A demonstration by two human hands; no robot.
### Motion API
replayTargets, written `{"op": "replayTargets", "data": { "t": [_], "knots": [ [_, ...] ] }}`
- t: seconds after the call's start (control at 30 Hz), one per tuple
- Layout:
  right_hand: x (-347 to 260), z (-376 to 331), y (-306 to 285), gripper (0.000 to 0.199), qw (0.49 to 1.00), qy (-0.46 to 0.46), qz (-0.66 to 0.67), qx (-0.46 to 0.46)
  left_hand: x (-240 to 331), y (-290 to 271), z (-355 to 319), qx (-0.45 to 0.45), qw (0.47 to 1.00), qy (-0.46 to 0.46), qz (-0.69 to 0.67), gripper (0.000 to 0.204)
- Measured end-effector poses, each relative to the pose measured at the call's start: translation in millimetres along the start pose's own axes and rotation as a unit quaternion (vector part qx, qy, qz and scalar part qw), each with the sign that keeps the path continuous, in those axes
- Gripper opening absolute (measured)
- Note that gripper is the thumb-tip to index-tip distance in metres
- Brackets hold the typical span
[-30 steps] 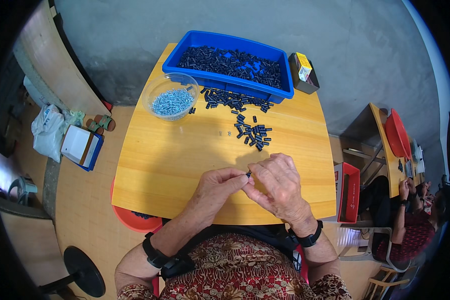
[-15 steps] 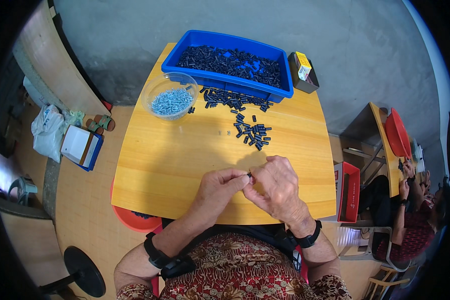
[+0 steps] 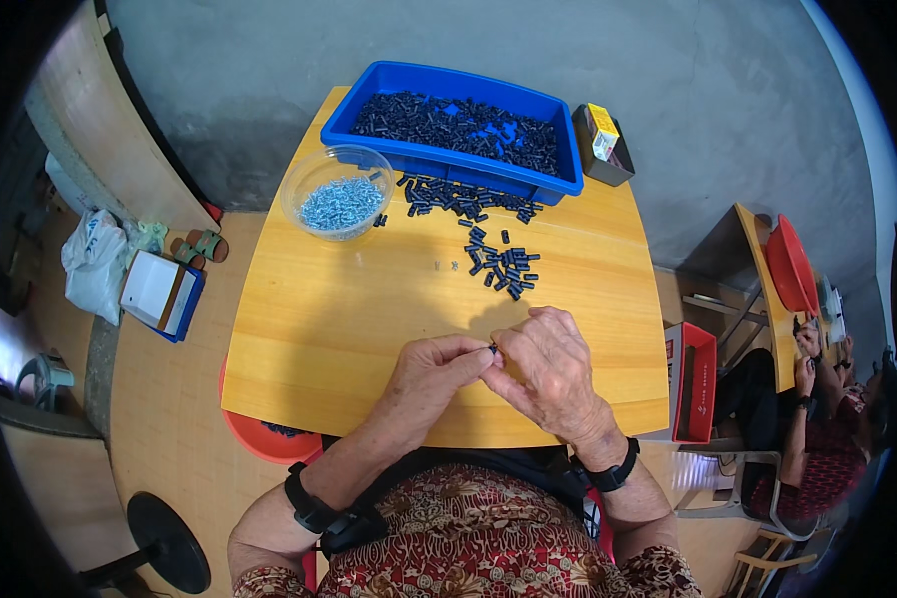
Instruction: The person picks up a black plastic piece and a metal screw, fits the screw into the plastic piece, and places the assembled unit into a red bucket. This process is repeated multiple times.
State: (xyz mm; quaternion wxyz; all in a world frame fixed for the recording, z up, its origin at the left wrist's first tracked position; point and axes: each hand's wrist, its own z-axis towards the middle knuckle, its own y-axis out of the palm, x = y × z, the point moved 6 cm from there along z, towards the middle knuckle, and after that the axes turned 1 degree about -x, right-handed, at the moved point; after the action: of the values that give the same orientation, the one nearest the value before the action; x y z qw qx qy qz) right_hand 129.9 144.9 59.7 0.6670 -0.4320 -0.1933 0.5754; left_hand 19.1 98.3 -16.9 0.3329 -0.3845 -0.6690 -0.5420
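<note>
Over the near part of the wooden table, my left hand [image 3: 431, 383] pinches a small black plastic piece [image 3: 493, 349] between thumb and forefinger. My right hand [image 3: 550, 365] is closed at the same piece, its fingertips meeting those of the left. Whatever else the right fingers hold is hidden behind them. Beyond the hands lies a small heap of short black cylindrical pieces [image 3: 508, 267]. Farther back, a larger heap of black pieces [image 3: 453, 197] lies against a blue tub [image 3: 419, 160] full of the same pieces. A clear round bowl [image 3: 288, 197] holds many small silvery screws [image 3: 339, 207].
Two tiny metal bits [image 3: 454, 266] lie on the tabletop [image 3: 319, 329]. A dark box [image 3: 618, 171] with a yellow carton stands at the back right corner. Below the table's left edge sits an orange-red basin [image 3: 259, 439]. At right, another person works at a second table [image 3: 757, 269].
Both hands stay pinched together at the black piece, with only a very slight shift to the left. The heaps and containers look the same.
</note>
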Motion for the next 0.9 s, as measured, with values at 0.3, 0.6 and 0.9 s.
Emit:
{"op": "replayTargets", "data": {
  "t": [0.3,0.6,0.9],
  "knots": [
    [2.7,-4.4,0.7,0.022,1.0,0.004,0.009,0.002,-0.2,-1.1,-0.2,-0.006,0.999,-0.045,0.022,0.022],
    [1.1,0.5,-2.8,0.02,1.0,-0.018,-0.001,-0.007,0.3,-0.3,-0.1,-0.017,0.999,0.005,0.042,0.02],
    [-3.0,-1.3,1.3,0.019,0.998,-0.059,0.002,-0.008,-4.8,-1.5,-0.9,-0.026,0.997,-0.013,0.065,0.019]
  ]
}}
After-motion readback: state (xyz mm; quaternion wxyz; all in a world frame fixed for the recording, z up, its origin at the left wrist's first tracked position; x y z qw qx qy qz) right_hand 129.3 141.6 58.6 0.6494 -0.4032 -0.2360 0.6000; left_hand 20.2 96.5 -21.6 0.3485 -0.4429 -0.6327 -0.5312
